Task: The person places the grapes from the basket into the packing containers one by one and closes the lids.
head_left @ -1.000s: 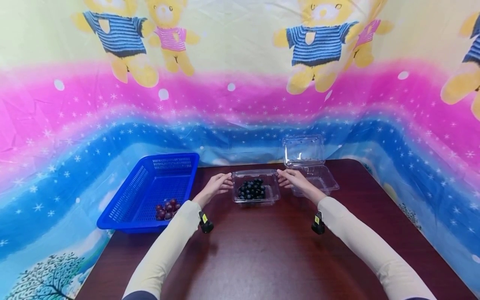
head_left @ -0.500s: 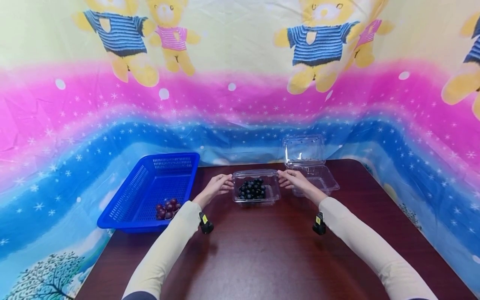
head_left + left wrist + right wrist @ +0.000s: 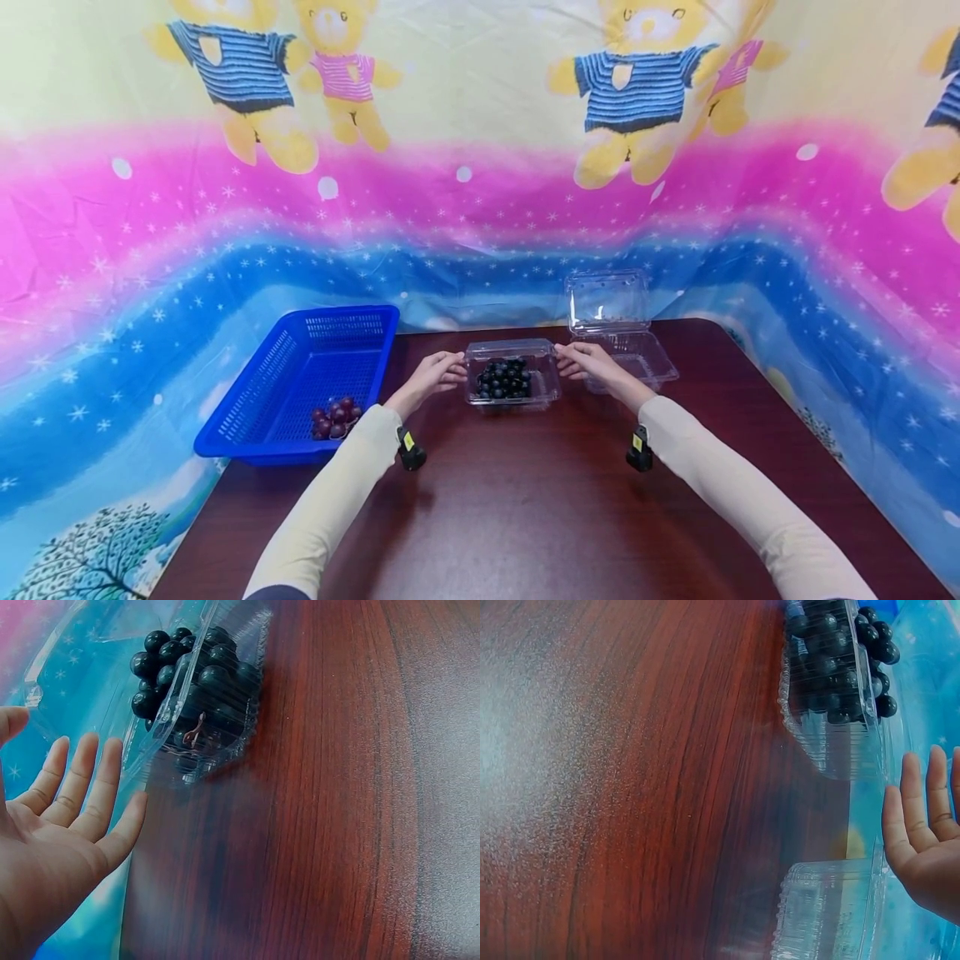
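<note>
A clear plastic fruit box point(image 3: 547, 389) holds a bunch of black grapes point(image 3: 504, 380) near the table's far edge. Its hinged lid point(image 3: 82, 682) stands raised at an angle, and grapes show above the base's rim in both wrist views. At the lid's left side is my left hand point(image 3: 431, 379), thumb uppermost. The left wrist view shows its fingers point(image 3: 71, 799) spread and nearly straight. On the opposite side, my right hand point(image 3: 594, 365) has its fingertips right at the lid's edge. Its fingers point(image 3: 913, 802) extend loosely in the right wrist view; the thumb is hidden there.
To the left stands a blue plastic basket point(image 3: 296, 452) with a bunch of red grapes point(image 3: 334, 418). A second clear box point(image 3: 651, 358), lid up, sits behind the right forearm. The dark wooden table point(image 3: 517, 500) ends at a printed cloth point(image 3: 480, 250).
Both hands have sunk very slightly at the lid's sides. The box, grapes and basket stay in place.
</note>
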Tool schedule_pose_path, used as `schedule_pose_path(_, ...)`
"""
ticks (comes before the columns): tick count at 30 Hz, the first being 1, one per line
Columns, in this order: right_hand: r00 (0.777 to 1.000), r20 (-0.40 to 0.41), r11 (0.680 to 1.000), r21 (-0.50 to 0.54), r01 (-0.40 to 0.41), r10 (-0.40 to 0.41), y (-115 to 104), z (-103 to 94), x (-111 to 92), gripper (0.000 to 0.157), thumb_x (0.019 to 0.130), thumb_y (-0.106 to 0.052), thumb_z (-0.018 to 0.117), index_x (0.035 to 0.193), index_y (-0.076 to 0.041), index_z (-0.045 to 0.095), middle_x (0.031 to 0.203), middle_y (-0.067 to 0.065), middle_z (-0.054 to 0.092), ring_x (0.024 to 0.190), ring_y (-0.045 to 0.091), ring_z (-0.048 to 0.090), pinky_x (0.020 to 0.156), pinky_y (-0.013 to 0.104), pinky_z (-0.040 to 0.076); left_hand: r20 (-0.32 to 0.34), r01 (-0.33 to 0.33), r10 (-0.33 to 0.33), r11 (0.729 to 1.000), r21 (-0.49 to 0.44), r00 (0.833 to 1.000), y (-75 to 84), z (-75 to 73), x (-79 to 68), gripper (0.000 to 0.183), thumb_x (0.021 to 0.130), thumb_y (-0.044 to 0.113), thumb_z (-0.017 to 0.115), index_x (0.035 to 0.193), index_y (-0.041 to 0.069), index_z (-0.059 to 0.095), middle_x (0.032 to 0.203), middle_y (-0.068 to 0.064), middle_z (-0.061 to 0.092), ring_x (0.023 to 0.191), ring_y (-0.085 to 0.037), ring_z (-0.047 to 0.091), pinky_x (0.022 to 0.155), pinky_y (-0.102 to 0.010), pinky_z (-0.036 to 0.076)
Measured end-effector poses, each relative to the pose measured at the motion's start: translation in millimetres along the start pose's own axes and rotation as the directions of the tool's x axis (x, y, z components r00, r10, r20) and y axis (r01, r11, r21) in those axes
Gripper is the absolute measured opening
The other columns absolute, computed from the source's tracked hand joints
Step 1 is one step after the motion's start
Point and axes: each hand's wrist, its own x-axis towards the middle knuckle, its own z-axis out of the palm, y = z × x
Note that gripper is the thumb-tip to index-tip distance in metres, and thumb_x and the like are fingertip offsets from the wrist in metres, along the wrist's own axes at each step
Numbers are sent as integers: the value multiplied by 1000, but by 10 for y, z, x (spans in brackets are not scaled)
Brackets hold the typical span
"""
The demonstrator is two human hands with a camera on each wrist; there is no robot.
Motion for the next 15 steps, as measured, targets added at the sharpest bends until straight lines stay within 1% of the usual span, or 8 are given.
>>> schedule_pose_path(3,1000,22,1000,8,-2,2,-39,1,-47,60,94,-42,50,122,11,48,117,31,55,109,47,52,98,54,38,9,1,-1,1000,2,1000,-13,0,-6,41,90,34,56,111,-1,54,103,-23,63,93,-28,66,94,-52,43)
schedule_pose_path(6,999,35,1000,4,5,-5,-122,18,-128,56,96,-37,49,122,13,47,117,33,53,109,48,51,98,55,38,21,2,-2,1000,9,1000,-18,3,-13,43,91,33,56,115,-2,53,106,-25,61,96,-31,65,95,-52,42)
schedule_pose_path(10,999,43,1000,-13,16,-16,-214,46,-217,53,97,-33,48,122,14,47,117,34,53,108,47,53,96,53,40,35,8,-8,1000,14,999,-20,1,-15,46,92,34,55,118,-3,51,112,-29,58,102,-36,61,96,-52,41)
schedule_pose_path(13,999,50,1000,-15,12,-11,-226,56,-232,51,96,-31,48,121,13,47,117,34,53,108,46,54,96,53,41,56,15,-15,1000,7,998,-17,-13,-20,47,93,34,53,121,-4,48,118,-33,53,108,-42,56,98,-53,39)
schedule_pose_path(15,999,46,1000,-17,9,-8,-177,48,-196,52,95,-33,50,121,12,48,116,33,54,104,43,57,95,52,42,73,21,-22,1000,8,997,15,-17,-48,46,95,32,51,122,-6,46,121,-36,50,112,-44,53,99,-53,38)
